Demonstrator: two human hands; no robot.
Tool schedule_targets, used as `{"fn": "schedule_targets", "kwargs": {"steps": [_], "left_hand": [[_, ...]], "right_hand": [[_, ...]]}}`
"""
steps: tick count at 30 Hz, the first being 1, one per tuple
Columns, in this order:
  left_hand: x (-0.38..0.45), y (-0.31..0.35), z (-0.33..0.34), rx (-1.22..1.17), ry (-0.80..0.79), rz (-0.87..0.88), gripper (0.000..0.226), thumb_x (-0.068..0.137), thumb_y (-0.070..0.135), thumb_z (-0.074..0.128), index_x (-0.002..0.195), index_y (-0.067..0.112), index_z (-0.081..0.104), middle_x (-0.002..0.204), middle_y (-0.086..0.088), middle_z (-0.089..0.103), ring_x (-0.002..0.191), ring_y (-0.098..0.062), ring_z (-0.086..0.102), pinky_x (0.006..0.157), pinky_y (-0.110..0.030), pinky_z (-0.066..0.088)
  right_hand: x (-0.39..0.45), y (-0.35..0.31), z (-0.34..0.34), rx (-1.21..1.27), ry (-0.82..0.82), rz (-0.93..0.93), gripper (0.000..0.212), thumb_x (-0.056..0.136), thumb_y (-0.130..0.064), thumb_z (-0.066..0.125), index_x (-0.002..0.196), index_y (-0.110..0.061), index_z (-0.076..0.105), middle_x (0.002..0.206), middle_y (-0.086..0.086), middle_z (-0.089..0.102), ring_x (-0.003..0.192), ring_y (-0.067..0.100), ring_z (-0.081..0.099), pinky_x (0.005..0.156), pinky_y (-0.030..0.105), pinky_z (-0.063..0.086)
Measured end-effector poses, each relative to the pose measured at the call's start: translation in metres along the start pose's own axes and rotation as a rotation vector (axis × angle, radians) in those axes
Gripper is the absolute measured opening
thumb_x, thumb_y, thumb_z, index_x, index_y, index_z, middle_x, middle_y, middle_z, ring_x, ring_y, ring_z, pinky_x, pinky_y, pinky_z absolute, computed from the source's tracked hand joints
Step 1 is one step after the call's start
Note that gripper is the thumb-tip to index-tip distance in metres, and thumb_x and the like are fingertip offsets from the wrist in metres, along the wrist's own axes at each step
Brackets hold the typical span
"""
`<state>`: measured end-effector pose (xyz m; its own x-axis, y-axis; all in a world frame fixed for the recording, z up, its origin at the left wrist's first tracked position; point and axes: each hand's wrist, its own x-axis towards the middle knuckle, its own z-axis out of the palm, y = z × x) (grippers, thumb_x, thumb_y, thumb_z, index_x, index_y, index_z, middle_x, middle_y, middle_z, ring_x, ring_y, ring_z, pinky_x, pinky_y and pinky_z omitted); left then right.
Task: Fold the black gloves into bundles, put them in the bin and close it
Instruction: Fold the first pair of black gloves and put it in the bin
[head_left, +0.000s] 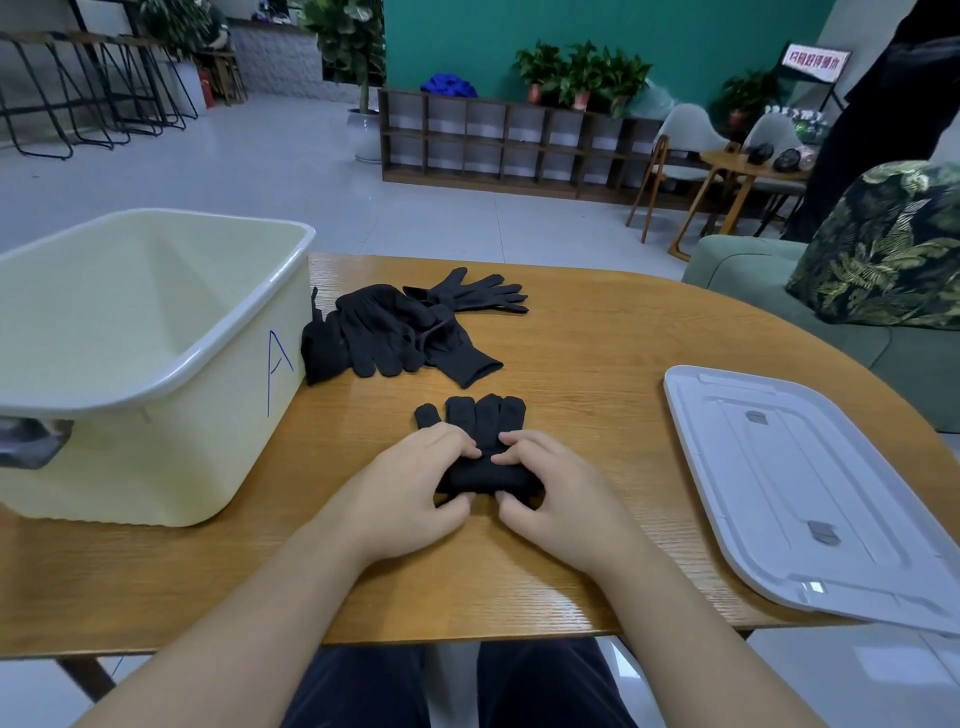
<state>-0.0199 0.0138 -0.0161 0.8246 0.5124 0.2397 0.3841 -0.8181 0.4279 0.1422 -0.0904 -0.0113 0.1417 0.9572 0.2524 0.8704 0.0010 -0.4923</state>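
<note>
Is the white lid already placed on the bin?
No, the white lid lies flat on the table at the right, while the bin stands open at the left.

A black knit glove (485, 441) lies flat near the front edge of the wooden desk (597, 364), cuff end rolled into a thick fold, fingertips pointing away. Behind it, more black gloves (405, 327) sit heaped beside an open cream bin (156, 332) marked "A". Its white lid (810, 493) lies at right.
</note>
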Motion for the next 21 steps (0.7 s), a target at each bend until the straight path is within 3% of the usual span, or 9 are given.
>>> {"fn": "schedule_targets", "kwargs": {"steps": [3, 5, 9, 12, 14, 15, 17, 19, 21], "left_hand": [[0.001, -0.002, -0.003, 0.019, -0.032, 0.018, 0.039, 0.083, 0.034, 0.055, 0.12, 0.027, 0.049, 0.125, 0.015, 0.049, 0.117, 0.0, 0.045, 0.099, -0.026, 0.043], [0.002, -0.004, -0.004, 0.029, -0.043, 0.023, 0.042, 0.084, 0.035, 0.056, 0.125, 0.028, 0.048, 0.131, 0.015, 0.046, 0.125, 0.0, 0.04, 0.104, -0.025, 0.039], [0.005, -0.008, -0.005, 0.042, -0.084, 0.031, 0.052, 0.087, 0.041, 0.054, 0.137, 0.039, 0.038, 0.142, 0.021, 0.037, 0.133, 0.004, 0.03, 0.109, -0.019, 0.029], [0.007, -0.013, -0.008, 0.029, -0.09, 0.033, 0.053, 0.088, 0.041, 0.056, 0.137, 0.043, 0.036, 0.141, 0.022, 0.04, 0.133, 0.007, 0.029, 0.11, -0.013, 0.021], [0.008, -0.015, -0.007, -0.022, -0.073, -0.013, 0.048, 0.088, 0.041, 0.055, 0.135, 0.039, 0.043, 0.139, 0.02, 0.045, 0.132, 0.006, 0.033, 0.113, -0.018, 0.025], [0.007, -0.016, -0.007, -0.037, -0.069, -0.055, 0.045, 0.088, 0.043, 0.052, 0.133, 0.036, 0.046, 0.136, 0.018, 0.049, 0.129, 0.003, 0.039, 0.11, -0.022, 0.032], [0.006, -0.016, -0.007, -0.061, -0.035, -0.113, 0.035, 0.088, 0.051, 0.045, 0.116, 0.034, 0.058, 0.114, 0.017, 0.063, 0.104, 0.0, 0.057, 0.088, -0.023, 0.046], [0.005, -0.014, -0.008, -0.086, 0.009, -0.132, 0.033, 0.085, 0.057, 0.041, 0.084, 0.028, 0.056, 0.077, 0.012, 0.062, 0.071, -0.004, 0.057, 0.062, -0.023, 0.043], [0.006, -0.014, -0.008, -0.124, 0.044, -0.151, 0.038, 0.083, 0.06, 0.039, 0.081, 0.025, 0.054, 0.07, 0.007, 0.06, 0.066, -0.007, 0.057, 0.057, -0.024, 0.044]], "right_hand": [[0.0, 0.001, 0.001, -0.022, -0.006, -0.037, 0.034, 0.082, -0.031, 0.059, 0.114, -0.024, 0.061, 0.128, -0.012, 0.056, 0.12, 0.003, 0.049, 0.102, 0.027, 0.04], [0.001, 0.004, 0.0, -0.025, -0.027, -0.05, 0.034, 0.082, -0.031, 0.06, 0.115, -0.023, 0.061, 0.13, -0.01, 0.056, 0.129, 0.002, 0.043, 0.106, 0.026, 0.037], [0.004, 0.011, -0.005, 0.01, -0.081, -0.062, 0.029, 0.081, -0.029, 0.063, 0.109, -0.022, 0.063, 0.126, -0.012, 0.057, 0.127, -0.003, 0.042, 0.099, 0.009, 0.033], [0.006, 0.014, -0.01, 0.05, -0.106, -0.068, 0.028, 0.08, -0.03, 0.065, 0.108, -0.025, 0.063, 0.122, -0.013, 0.06, 0.122, -0.006, 0.046, 0.099, 0.012, 0.037], [0.007, 0.015, -0.011, 0.074, -0.117, -0.051, 0.032, 0.08, -0.032, 0.065, 0.112, -0.029, 0.06, 0.117, -0.015, 0.062, 0.116, -0.005, 0.051, 0.097, 0.015, 0.041], [0.007, 0.014, -0.012, 0.084, -0.119, -0.019, 0.032, 0.081, -0.034, 0.064, 0.113, -0.031, 0.059, 0.112, -0.016, 0.064, 0.109, -0.003, 0.055, 0.093, 0.017, 0.045], [0.011, 0.013, -0.011, 0.145, -0.1, 0.079, 0.028, 0.084, -0.038, 0.063, 0.11, -0.03, 0.06, 0.099, -0.015, 0.068, 0.094, -0.001, 0.061, 0.084, 0.025, 0.051], [0.015, 0.013, -0.01, 0.268, -0.057, 0.164, 0.025, 0.085, -0.037, 0.062, 0.107, -0.026, 0.063, 0.097, -0.013, 0.07, 0.093, -0.001, 0.064, 0.086, 0.029, 0.053], [0.021, 0.011, -0.009, 0.345, -0.03, 0.226, 0.027, 0.086, -0.037, 0.06, 0.11, -0.026, 0.064, 0.101, -0.013, 0.071, 0.097, -0.002, 0.064, 0.091, 0.03, 0.052]]}}
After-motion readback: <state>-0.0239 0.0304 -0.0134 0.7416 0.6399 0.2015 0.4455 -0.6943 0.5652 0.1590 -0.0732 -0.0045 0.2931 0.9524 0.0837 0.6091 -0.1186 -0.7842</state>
